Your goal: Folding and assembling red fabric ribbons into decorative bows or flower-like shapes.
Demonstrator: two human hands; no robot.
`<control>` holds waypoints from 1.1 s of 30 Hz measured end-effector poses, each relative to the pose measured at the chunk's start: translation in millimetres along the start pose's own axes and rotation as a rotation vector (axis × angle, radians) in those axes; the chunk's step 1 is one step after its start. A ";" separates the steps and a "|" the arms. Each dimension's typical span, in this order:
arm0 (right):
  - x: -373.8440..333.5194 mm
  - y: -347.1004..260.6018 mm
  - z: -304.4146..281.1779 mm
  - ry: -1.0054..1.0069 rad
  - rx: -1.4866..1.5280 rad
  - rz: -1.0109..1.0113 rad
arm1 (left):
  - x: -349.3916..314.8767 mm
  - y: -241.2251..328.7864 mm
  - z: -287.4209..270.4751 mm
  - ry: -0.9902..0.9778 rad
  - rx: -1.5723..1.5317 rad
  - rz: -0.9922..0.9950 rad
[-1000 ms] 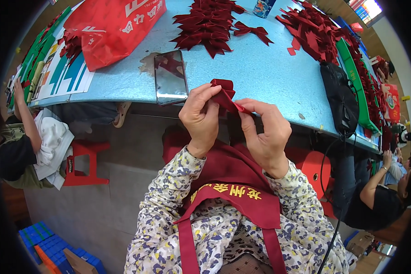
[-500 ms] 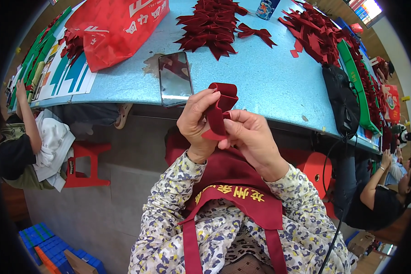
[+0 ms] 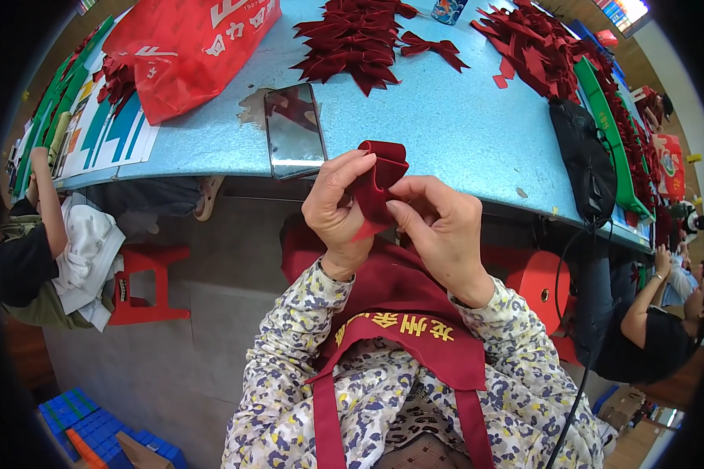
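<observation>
A dark red velvet ribbon (image 3: 379, 184), folded into loops, is held just off the table's near edge. My left hand (image 3: 335, 205) grips it from the left, thumb and fingers closed around the folds. On the other side, my right hand (image 3: 443, 227) pinches the ribbon's right edge between thumb and fingers. The ribbon's lower end hangs over my left palm. Finished red bows (image 3: 348, 43) lie in an overlapping stack on the table beyond, with a single bow (image 3: 433, 50) to their right.
A smartphone (image 3: 295, 131) lies on the blue table (image 3: 446, 129) near my left hand. Behind it stands a red plastic bag (image 3: 184, 59). A heap of red ribbon pieces (image 3: 528, 55), a green tray (image 3: 606, 129) and a black bag (image 3: 583, 160) occupy the right. Other people sit at both sides.
My right fingers have shifted slightly up along the ribbon's edge, and its lower end has turned. My left hand keeps its hold. The view has shifted slightly.
</observation>
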State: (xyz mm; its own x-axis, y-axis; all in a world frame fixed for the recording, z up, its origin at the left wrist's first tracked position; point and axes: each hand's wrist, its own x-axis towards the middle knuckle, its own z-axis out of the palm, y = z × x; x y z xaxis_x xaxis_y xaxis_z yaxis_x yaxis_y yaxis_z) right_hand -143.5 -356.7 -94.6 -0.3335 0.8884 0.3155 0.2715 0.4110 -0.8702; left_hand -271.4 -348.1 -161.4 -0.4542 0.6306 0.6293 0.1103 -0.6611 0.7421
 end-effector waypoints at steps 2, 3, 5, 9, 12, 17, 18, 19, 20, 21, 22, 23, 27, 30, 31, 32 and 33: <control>1.8 1.8 -2.0 0.045 -0.045 -0.049 | -1.3 0.0 3.3 -0.030 -0.031 -0.010; 3.4 1.0 -3.8 0.046 -0.082 -0.090 | -1.8 0.0 4.9 -0.046 -0.047 -0.015; 5.7 0.5 -7.5 0.048 -0.156 -0.173 | -2.7 0.6 8.3 -0.044 -0.058 -0.036; 6.4 6.6 -15.8 0.080 -0.341 -0.242 | -5.8 -0.3 19.2 -0.015 -0.106 -0.110; 9.3 4.8 -24.1 0.069 -0.365 -0.224 | -8.3 -2.1 27.7 0.026 -0.161 -0.182; 15.4 13.4 -38.0 0.080 -0.420 -0.326 | -9.5 -4.3 38.4 0.011 -0.188 -0.216; 14.9 15.7 -40.8 0.083 -0.420 -0.322 | -11.6 -5.5 40.9 0.013 -0.209 -0.236; 14.5 16.8 -44.0 0.062 -0.439 -0.323 | -13.6 -6.6 43.5 0.015 -0.229 -0.256; 14.1 17.7 -47.3 0.040 -0.459 -0.323 | -15.4 -7.2 46.1 0.009 -0.229 -0.259; 13.8 19.4 -50.3 0.019 -0.478 -0.324 | -16.9 -7.3 48.6 0.001 -0.220 -0.275; 13.8 22.1 -53.6 0.022 -0.476 -0.320 | -18.3 -6.9 51.0 -0.006 -0.210 -0.291; 14.3 25.1 -57.2 0.020 -0.494 -0.330 | -19.6 -6.7 53.2 -0.013 -0.200 -0.307; 15.7 24.4 -63.6 0.059 -0.504 -0.302 | -22.5 -7.2 60.2 -0.021 -0.252 -0.313; 17.5 20.2 -63.5 0.145 -0.454 -0.203 | -19.9 -3.9 60.3 -0.032 -0.233 -0.283; 18.0 23.4 -63.2 0.138 -0.441 -0.212 | -19.2 -3.6 59.8 -0.035 -0.224 -0.266; 18.9 26.5 -63.5 0.128 -0.427 -0.223 | -19.1 -3.5 59.0 -0.036 -0.223 -0.266; 19.8 28.5 -64.3 0.118 -0.414 -0.235 | -19.0 -3.7 58.1 -0.048 -0.150 -0.209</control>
State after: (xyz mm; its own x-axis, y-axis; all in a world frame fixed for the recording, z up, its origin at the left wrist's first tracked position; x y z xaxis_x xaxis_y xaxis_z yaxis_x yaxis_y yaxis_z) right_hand -84.3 -314.3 -88.9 -0.3308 0.7692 0.5467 0.5453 0.6287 -0.5545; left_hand -211.8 -334.0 -162.7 -0.4102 0.7764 0.4785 -0.1161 -0.5649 0.8170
